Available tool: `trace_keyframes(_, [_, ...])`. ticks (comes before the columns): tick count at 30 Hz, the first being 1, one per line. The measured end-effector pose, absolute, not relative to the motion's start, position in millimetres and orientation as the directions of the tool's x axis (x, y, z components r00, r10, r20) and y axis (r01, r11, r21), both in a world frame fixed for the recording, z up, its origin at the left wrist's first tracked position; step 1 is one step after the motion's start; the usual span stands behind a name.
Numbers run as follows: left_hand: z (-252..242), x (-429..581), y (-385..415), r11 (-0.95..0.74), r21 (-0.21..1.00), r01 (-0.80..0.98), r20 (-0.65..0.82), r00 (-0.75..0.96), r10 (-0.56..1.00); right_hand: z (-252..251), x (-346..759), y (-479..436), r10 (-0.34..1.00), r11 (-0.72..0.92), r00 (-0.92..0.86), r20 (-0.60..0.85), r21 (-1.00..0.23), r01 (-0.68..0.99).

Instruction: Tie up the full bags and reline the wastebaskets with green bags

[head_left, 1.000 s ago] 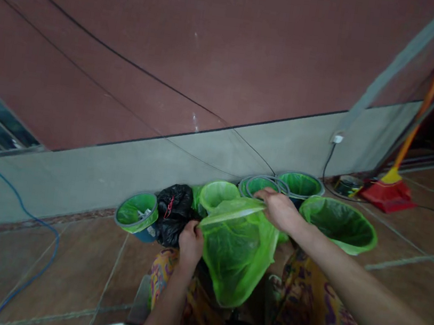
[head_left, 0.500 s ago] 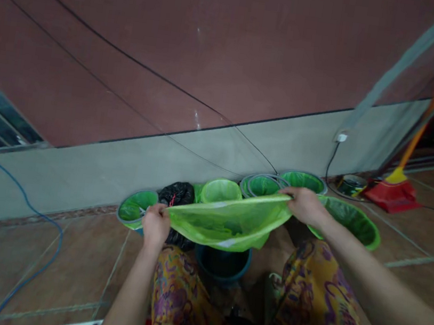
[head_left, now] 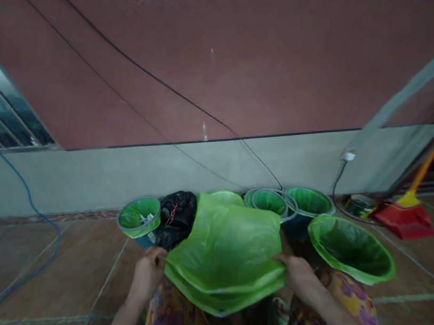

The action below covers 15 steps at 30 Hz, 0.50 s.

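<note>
Between my two hands a light green plastic bag (head_left: 233, 245) is spread wide, its open edge sagging toward me and its body puffed out away from me. My left hand (head_left: 150, 267) pinches the left corner of that edge. At the opposite corner my right hand (head_left: 294, 270) grips the bag, a little blurred. The bag hangs above my knees and hides the dark bin on the floor beneath it. Just beyond my left hand stand a small bin with a green liner (head_left: 140, 215) and a knotted black garbage bag (head_left: 178, 211).
Along the wall stand several green-lined bins, including a wide one (head_left: 352, 249) at the right and one (head_left: 310, 201) behind it. Loose grey rings (head_left: 270, 201) lie on bins there. A red dustpan (head_left: 406, 219), a can (head_left: 360, 206) and a blue cable (head_left: 43, 219) are on the tiles.
Both hands have come down and closer to me with the bag. Its body has swung up and outward, filling with air, and now covers the dark bin below.
</note>
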<state>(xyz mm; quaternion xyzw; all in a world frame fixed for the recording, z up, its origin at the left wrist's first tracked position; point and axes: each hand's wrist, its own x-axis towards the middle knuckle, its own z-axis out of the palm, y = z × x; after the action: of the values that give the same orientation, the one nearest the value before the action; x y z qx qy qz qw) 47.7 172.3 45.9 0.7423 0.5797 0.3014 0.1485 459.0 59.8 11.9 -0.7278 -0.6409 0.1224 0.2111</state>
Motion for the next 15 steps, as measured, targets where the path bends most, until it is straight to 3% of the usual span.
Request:
trace_keyframes(6, [64.2,51.4,181.7,-0.133,0.64,0.757,0.305,-0.09,0.948,64.6,465.9,80.1,0.95,-0.165,0.251,0.185,-0.382,0.909])
trace_keyframes(11, [52.9,52.8,176.0,-0.023,0.673,0.74,0.206,-0.158,0.966,54.4,477.7,61.0,0.935,-0.203,0.304,0.18,-0.433,0.878])
trace_keyframes(15, [66.0,54.3,179.9,-0.023,0.64,0.768,0.258,-0.187,0.948,59.9,488.6,58.5,0.901,-0.249,0.395,0.179,-0.534,0.808])
